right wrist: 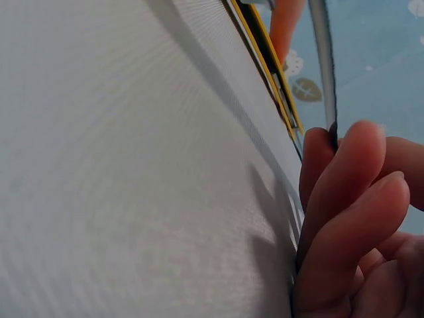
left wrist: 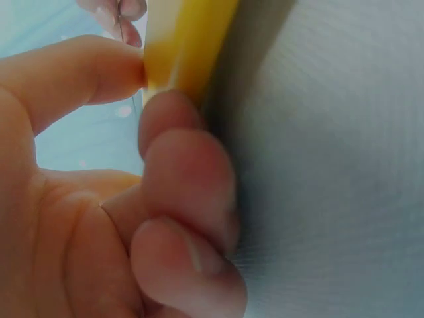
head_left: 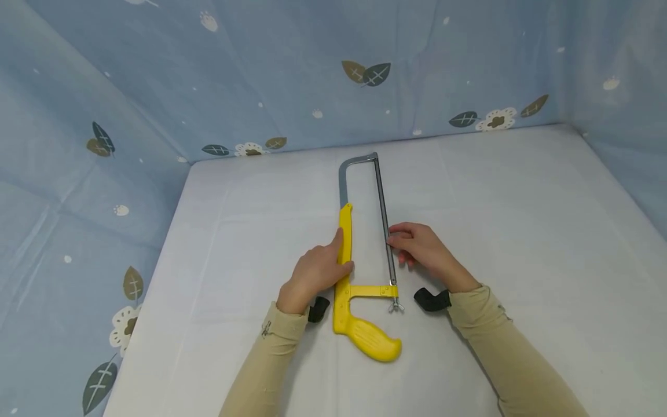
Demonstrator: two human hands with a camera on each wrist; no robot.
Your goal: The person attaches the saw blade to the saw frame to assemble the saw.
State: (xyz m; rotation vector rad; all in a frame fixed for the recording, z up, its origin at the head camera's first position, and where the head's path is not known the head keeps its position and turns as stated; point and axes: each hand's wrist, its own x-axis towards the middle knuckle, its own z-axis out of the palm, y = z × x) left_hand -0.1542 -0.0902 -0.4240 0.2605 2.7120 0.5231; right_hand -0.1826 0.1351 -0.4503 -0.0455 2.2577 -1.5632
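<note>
White surface (head_left: 250,231), left hand (head_left: 316,271) partly hiding hacksaw (head_left: 342,298), right hand (head_left: 426,250) pinching blade (head_left: 383,202)

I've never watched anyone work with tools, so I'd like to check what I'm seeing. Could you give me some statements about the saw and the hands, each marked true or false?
1. The left hand holds the saw by the yellow part of its frame. True.
2. The right hand pinches the blade. True.
3. In the head view, the blade lies to the left of the frame's yellow part. False: it lies to the right.
4. A wing nut sits at the same end of the blade as the handle. True.
5. Both hands wear gloves. False: both are bare.
6. The frame is yellow from end to end. False: its far part is grey.
</note>
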